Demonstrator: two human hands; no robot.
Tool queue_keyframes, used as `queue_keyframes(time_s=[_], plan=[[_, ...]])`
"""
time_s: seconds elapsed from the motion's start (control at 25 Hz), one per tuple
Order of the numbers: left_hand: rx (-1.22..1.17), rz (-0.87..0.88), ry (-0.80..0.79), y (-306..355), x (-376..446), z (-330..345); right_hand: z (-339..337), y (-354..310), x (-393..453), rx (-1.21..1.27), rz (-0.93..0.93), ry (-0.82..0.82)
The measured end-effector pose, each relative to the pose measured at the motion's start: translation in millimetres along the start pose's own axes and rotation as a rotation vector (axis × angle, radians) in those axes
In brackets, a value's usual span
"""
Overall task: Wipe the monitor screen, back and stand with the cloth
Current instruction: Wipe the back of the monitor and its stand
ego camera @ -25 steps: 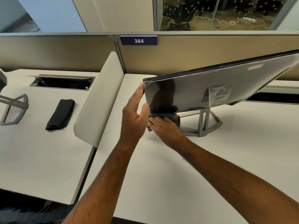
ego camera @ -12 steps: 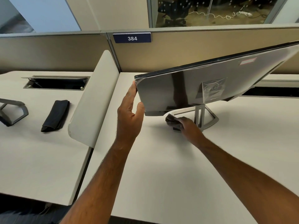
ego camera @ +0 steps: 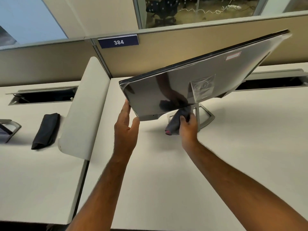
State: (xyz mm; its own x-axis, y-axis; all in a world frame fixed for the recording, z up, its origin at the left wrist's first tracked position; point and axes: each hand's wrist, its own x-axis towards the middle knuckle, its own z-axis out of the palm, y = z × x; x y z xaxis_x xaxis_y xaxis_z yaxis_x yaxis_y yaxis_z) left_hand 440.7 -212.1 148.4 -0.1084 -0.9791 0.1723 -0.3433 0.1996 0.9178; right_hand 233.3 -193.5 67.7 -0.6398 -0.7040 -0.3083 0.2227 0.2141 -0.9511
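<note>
The monitor [ego camera: 208, 77] stands on the white desk [ego camera: 166, 172], tilted back, its dark glossy screen facing me and covered in a thin film. My left hand [ego camera: 125, 127] holds the screen's lower left corner, fingers along the left edge and thumb under the bottom bezel. My right hand [ego camera: 188, 127] grips a bunched grey cloth [ego camera: 175, 124] with a pink tag, just below the screen's bottom edge. The cloth lies against the front of the grey metal stand [ego camera: 205, 117]. The monitor's back is hidden.
A low white divider [ego camera: 83, 110] separates this desk from the left desk, where a folded black cloth [ego camera: 45, 130] lies. Another monitor's stand [ego camera: 10, 129] shows at the far left. Cable slots [ego camera: 43, 96] are cut into both desks. A partition labelled 384 [ego camera: 118, 42] runs behind.
My right hand with the cloth has slid from the screen's lower left corner rightward to the stand. The left hand has shifted lower on the corner. The view has tilted.
</note>
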Motion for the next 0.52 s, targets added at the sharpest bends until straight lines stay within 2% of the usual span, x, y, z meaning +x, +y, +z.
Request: queue_keyframes(time_s=[0.12, 0.2, 0.36, 0.52], plan=[[-0.003, -0.001, -0.007, -0.6, 0.6, -0.7, 27.8, -9.7, -6.8, 0.232, 0.045, 0.030], [-0.002, -0.007, -0.014, -0.6, 0.9, -0.7, 38.7, -5.4, -6.4, 0.271, 0.069, 0.036], [0.022, -0.001, -0.011, -1.1, -0.1, 0.1, 48.3, 1.4, -9.8, 0.193, 0.084, 0.031], [0.032, -0.005, -0.013, -0.8, -0.6, -0.3, 68.0, 8.7, -32.5, 0.031, 0.063, -0.055]])
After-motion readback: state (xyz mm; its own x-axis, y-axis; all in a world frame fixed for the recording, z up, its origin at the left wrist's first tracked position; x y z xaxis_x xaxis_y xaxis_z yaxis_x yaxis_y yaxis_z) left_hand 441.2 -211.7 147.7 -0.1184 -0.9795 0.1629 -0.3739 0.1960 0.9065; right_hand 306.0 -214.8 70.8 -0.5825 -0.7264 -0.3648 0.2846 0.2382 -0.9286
